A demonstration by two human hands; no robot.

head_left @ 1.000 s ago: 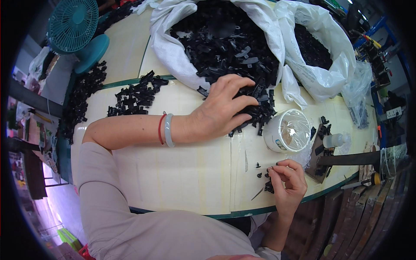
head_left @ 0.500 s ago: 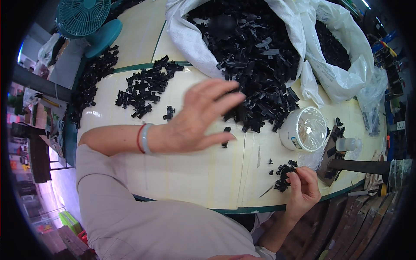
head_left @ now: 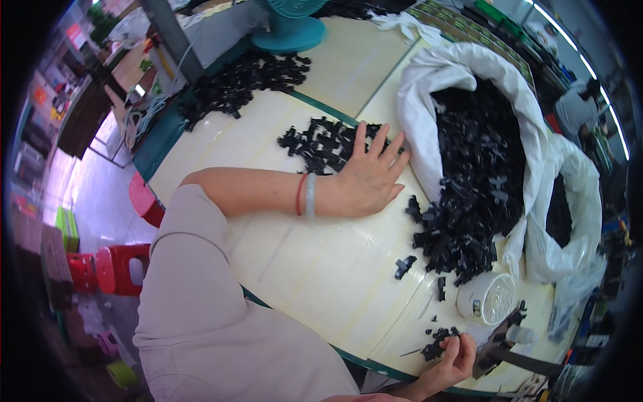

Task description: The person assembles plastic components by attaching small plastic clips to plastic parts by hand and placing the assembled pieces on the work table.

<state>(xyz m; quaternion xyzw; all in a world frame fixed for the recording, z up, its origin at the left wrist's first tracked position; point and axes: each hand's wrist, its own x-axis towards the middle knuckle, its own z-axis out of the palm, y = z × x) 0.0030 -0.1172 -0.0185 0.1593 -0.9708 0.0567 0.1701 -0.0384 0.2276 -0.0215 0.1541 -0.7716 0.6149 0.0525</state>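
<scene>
The left hand [head_left: 370, 175] lies flat and spread, holding nothing, its fingertips touching the small pile [head_left: 321, 142] of black parts just beyond it. The right hand [head_left: 455, 355], near right, pinches 1 part from the cluster [head_left: 437, 338] just left of it.

The surface [head_left: 315, 281] looks like smooth cream laminate with a soft sheen and a green edge strip. Under the flat left hand [head_left: 368, 177], the black parts [head_left: 321, 144] look like matt moulded plastic. Beyond the fingertips, the white sack [head_left: 462, 67] is thin, crumpled woven cloth or plastic sheet. Just past the right hand [head_left: 455, 355] and its pinching grip, the small tub [head_left: 489, 298] is glossy white plastic with a clear lid. The sleeve [head_left: 201, 315] is soft matt cloth.
</scene>
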